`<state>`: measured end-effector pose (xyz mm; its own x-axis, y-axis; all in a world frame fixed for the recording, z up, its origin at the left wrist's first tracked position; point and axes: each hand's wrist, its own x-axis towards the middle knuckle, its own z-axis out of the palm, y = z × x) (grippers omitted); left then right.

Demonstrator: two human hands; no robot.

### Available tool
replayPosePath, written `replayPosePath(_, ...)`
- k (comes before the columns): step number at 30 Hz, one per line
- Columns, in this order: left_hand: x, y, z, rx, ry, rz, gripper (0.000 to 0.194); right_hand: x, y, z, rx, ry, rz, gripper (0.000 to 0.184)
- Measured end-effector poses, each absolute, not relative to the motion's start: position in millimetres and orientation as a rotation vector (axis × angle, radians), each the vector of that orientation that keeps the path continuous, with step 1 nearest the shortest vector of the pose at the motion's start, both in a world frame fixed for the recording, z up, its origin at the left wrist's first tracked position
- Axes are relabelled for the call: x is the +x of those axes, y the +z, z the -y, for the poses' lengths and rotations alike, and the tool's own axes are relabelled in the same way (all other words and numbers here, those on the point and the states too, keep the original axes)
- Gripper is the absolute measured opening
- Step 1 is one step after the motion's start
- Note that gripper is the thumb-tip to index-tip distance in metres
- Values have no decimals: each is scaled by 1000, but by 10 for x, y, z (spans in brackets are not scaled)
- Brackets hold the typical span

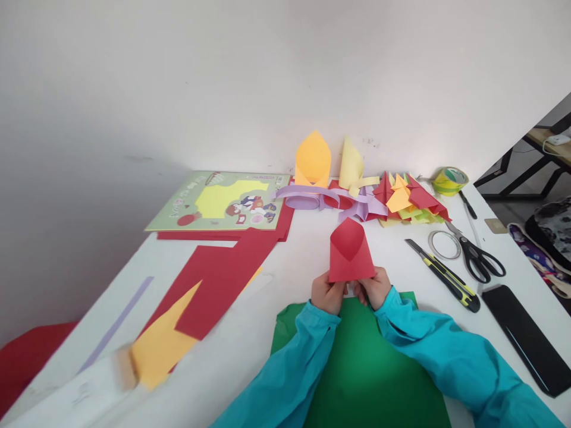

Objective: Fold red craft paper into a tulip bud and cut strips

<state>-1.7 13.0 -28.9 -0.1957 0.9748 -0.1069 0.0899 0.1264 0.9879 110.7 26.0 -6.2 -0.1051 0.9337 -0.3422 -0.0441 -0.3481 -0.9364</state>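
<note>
the person's left hand [329, 293] and right hand [375, 288] are close together, each clamped on a lower corner of the folded red paper [351, 255], which stands upright just above them. both forearms slant inward, over the green sheet [375, 368]; the utility knife [444, 274] lies right of the hands.

Left hand [329, 293] and right hand [376, 288], raised close together at the center of view, fingers curled inward in a pinching grip; both forearms, in blue sleeves, converge from below.
</note>
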Motion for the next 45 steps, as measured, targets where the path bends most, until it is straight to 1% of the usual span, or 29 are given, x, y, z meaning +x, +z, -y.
replayPosePath(3, -15, -277, -120, 1110, 1221, -1514, 28, 1111, -60, -256, -1394, 1571, 1056, 31)
replayPosePath(9, -1, -236, -100, 1154, 1271, -1599, 34, 1105, -67, -245, -1421, 1523, 1056, 39)
replayPosePath(15, -47, -161, -80, 1301, 1373, -1720, 29, 1117, -83, -240, -1435, 1452, 1121, 43)
replayPosePath(23, -60, -147, -94, 1463, 1417, -1808, 33, 1114, -141, -247, -1448, 1358, 1263, 47)
replayPosePath(26, -70, -151, -99, 1487, 1430, -1832, 31, 1152, -128, -256, -1466, 1259, 1334, 45)
replayPosePath(31, -70, -157, -95, 1511, 1447, -1865, 31, 1254, -108, -283, -1476, 998, 1488, 33)
replayPosePath(35, -61, -167, -92, 1521, 1449, -1886, 32, 1258, -105, -275, -1469, 864, 1595, 27)
replayPosePath(39, -59, -180, -91, 1563, 1456, -1880, 35, 1238, -98, -254, -1447, 802, 1665, 29)
replayPosePath(45, -52, -182, -83, 1602, 1480, -1888, 33, 1237, -66, -240, -1430, 762, 1695, 35)
